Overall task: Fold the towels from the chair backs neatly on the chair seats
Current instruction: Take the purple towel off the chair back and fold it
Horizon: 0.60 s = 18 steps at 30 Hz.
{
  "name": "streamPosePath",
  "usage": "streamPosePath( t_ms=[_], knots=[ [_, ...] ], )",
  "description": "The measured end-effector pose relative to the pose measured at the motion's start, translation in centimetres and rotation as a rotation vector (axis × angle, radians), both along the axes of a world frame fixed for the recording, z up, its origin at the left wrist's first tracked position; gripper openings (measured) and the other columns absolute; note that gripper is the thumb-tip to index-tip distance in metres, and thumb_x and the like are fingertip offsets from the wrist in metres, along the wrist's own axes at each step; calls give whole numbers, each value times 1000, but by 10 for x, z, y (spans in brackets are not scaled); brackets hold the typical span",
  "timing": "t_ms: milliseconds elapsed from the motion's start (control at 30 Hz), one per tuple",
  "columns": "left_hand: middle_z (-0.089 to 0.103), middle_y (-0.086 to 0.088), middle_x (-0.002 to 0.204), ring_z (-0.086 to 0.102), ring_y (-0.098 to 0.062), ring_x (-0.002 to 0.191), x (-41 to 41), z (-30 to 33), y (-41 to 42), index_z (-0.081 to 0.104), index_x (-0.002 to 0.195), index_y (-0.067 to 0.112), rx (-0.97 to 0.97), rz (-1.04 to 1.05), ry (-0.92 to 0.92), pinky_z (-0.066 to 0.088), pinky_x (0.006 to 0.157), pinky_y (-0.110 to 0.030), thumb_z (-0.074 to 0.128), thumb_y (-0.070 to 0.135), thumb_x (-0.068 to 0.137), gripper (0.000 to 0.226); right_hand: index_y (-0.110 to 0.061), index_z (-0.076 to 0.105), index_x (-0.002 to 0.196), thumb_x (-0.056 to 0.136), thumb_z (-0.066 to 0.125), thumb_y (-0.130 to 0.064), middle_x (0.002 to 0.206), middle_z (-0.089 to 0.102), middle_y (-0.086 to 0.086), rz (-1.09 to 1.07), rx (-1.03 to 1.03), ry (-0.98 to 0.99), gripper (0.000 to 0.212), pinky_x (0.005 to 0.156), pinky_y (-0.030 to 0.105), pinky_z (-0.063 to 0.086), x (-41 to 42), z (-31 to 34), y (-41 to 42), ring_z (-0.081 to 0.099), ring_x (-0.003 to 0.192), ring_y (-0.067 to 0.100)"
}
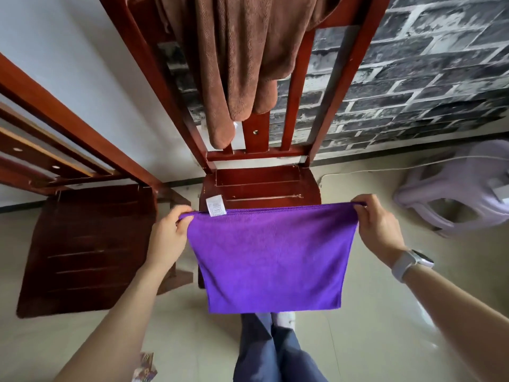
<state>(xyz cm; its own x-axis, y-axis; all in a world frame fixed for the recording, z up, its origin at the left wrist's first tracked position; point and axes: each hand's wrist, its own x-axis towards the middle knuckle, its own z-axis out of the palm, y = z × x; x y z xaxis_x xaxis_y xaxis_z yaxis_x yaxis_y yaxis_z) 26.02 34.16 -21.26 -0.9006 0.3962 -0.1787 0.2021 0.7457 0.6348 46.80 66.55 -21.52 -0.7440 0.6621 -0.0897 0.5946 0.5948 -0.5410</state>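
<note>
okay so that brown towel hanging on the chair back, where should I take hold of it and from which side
Probably best to take the brown towel near the top, where it is bunched over the chair back, coming from the front, the seat side. Its tails hang loose down the front of the slats, so a low grip would only drag one end.

Purple towel, brown towel

We see both hands, left and right, pinching the purple towel's top corners above the chair seat; a brown towel drapes the chair back.
</note>
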Motion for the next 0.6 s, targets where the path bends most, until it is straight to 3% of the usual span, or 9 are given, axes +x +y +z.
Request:
streamPosePath(
  t_ms=[100,267,400,600],
  knots=[
    [70,-11,92,61,-23,82,-48,-41,22,68,97,5,-34,-18,-9,40,72,-26,58,4,84,17,-5,60,95,88,50,-5,98,64,17,-1,-16,-8,12,76,44,47,-46,-39,24,59,89,40],
    [66,-17,98,61,-31,89,-97,-86,51,71,97,3,-54,11,74,38,77,-26,64,5,80,18,-2,67,96,85,54,-3,99,61,21,-32,22,-21,17,77,37,44,-93,-81,46,57,89,39],
    [63,-19,97,60,-32,85,-116,-96,61,70,98,2,-43,38,149,33,74,-17,64,4,79,19,-3,68,98,85,55,-5,100,60,21,-55,67,25,19,75,33,42,-113,-86,53,57,88,38],
    [65,-12,88,58,-27,76,-102,-92,47,64,88,6,-63,-110,187,42,73,-31,63,1,78,11,-3,65,99,86,53,-2,95,61,19,73,124,91,18,72,42,49,-88,-82,38,58,84,38]
  ],
)
